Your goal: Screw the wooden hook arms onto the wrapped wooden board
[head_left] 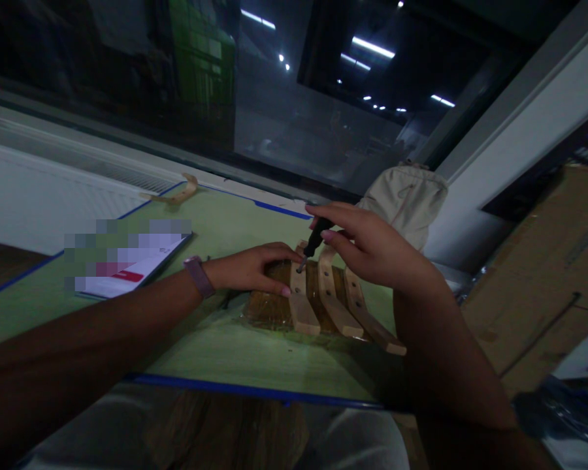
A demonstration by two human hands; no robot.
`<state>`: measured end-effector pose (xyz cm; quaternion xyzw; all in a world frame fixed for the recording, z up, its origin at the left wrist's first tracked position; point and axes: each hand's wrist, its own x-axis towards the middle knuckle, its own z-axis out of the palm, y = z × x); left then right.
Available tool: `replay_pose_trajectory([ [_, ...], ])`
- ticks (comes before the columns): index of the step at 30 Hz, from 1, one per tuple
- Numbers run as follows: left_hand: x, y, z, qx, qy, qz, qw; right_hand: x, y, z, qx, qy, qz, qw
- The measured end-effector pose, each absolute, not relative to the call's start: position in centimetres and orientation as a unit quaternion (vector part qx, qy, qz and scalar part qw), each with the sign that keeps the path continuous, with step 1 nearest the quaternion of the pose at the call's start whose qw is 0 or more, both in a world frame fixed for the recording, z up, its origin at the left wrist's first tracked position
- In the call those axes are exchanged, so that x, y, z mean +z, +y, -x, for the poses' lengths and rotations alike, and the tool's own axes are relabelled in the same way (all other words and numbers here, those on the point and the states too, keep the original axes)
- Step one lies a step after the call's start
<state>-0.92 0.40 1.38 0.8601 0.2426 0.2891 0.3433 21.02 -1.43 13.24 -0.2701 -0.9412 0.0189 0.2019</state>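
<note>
Three curved wooden slats lie side by side across a brown wooden board with what looks like clear film on it. My right hand [367, 241] grips the black handle of a screwdriver [314, 237], whose tip meets a dark screw hole in the leftmost slat [298, 287]. My left hand [247, 266] presses on the board [269, 310], its thumb against that slat's left edge and its fingers near the slat's far end. The middle slat [330, 294] and the right slat [367, 313] each show dark holes or screw heads.
A green table [215, 356] with blue edging carries the work. On its left lies a tablet or flat folder [137, 261], partly blurred out. Another curved wooden piece [179, 194] sits at the back edge. A beige backpack [406, 199] and a cardboard box [534, 274] stand right.
</note>
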Motion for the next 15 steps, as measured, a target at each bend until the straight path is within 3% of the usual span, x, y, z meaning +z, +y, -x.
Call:
replay_pose_trajectory([
  [8, 1.6, 0.3, 0.9, 0.288, 0.245, -0.86, 0.343, 13.1, -1.2, -20.6, 0.055, -0.92, 0.302, 0.242],
  [15, 1.2, 0.4, 0.9, 0.301, 0.24, -0.853, 0.353, 12.7, -1.5, -19.6, -0.053, -0.898, 0.377, 0.22],
])
